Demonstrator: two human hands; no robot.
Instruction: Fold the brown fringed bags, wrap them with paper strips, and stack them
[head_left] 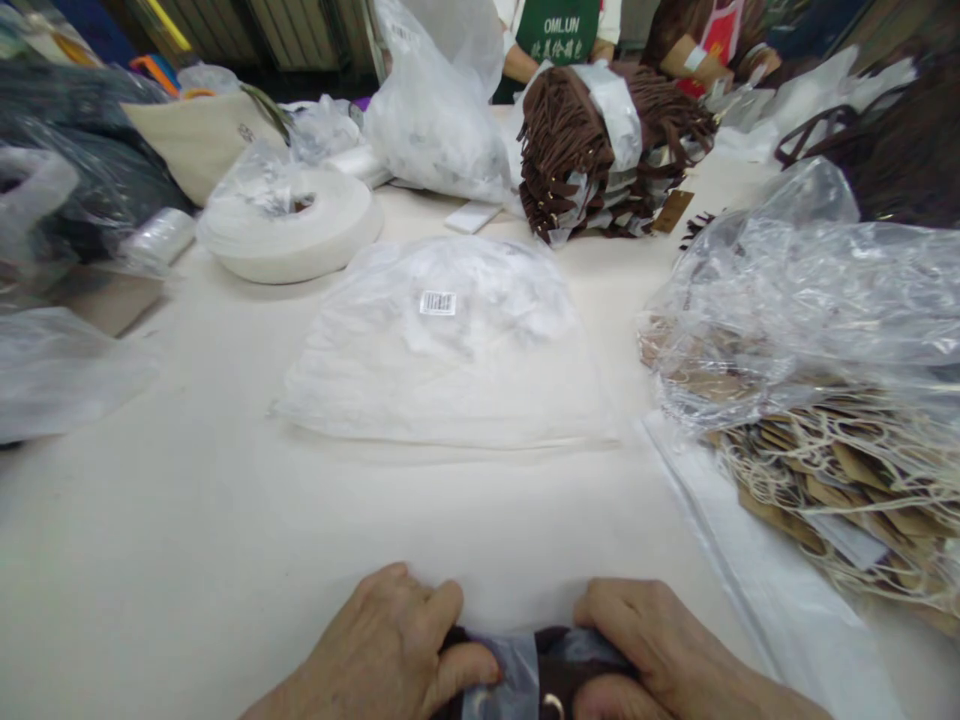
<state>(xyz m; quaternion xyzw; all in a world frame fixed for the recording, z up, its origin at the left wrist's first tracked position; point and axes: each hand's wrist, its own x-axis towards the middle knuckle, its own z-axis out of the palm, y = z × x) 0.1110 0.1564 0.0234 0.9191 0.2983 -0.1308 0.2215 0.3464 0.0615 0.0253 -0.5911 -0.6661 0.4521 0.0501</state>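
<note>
We grip a brown piece in its plastic wrap at the near edge of the table — left hand and right hand curled tight around it. The slick wrap could slip in our fingers — dropping it off the edge. It seems to lie left to right; its ends are hidden.

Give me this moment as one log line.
left hand: gripping brown bagged item | right hand: gripping same item | ahead: stack of clear bags | right side: bagged hang tags
</note>
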